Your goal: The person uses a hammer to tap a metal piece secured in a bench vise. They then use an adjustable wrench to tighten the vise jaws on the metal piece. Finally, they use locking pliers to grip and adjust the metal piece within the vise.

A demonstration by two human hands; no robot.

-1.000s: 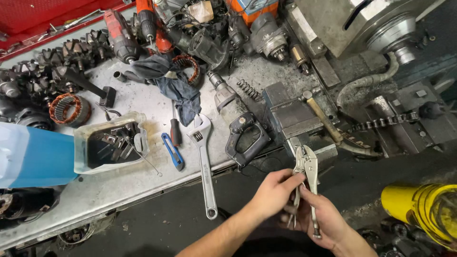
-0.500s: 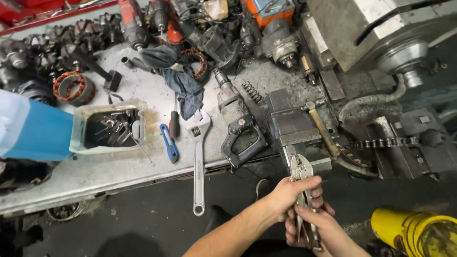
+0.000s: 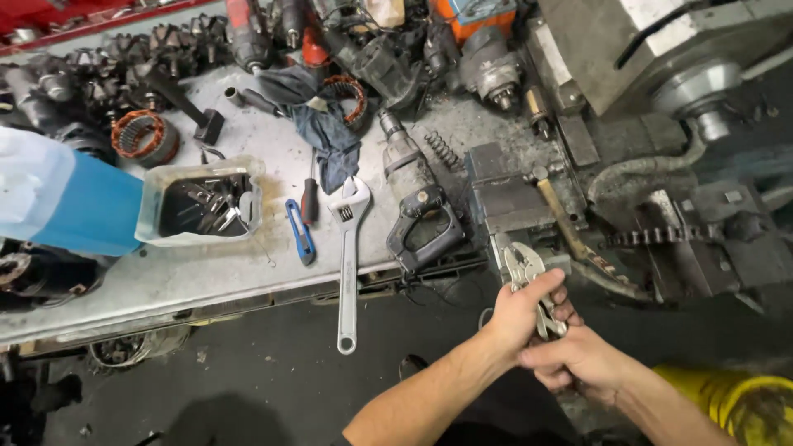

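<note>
Both hands meet at the bench's front edge around 1 tool: a pair of locking pliers (image 3: 529,281). The left hand (image 3: 522,315) is wrapped around the upper part of the handles, fingers curled tight just below the jaws, which point up and away toward a dark metal block (image 3: 505,198) on the bench. The right hand (image 3: 578,359) closes over the lower end of the handles, thumb and fingers folded in, so neither hand is free. The pliers' jaws show a narrow gap with nothing visibly caught between them (the far side is hidden by the left fingers, so a small part there cannot be ruled out).

The step in hand looks like setting or squeezing the pliers, with the right hand sitting about where the adjusting screw would be. The next move probably calls for a steady grip from the left hand while the right works the handle end.

On the steel workbench (image 3: 248,272) to the left lie a long adjustable wrench (image 3: 347,264), its handle hanging past the edge, a blue-handled tool (image 3: 301,233), a screwdriver (image 3: 309,201) and a clear tub of small metal parts (image 3: 202,202). A power drill (image 3: 417,206) lies just beside the block, and a yellow container (image 3: 735,405) stands at lower right.
</note>
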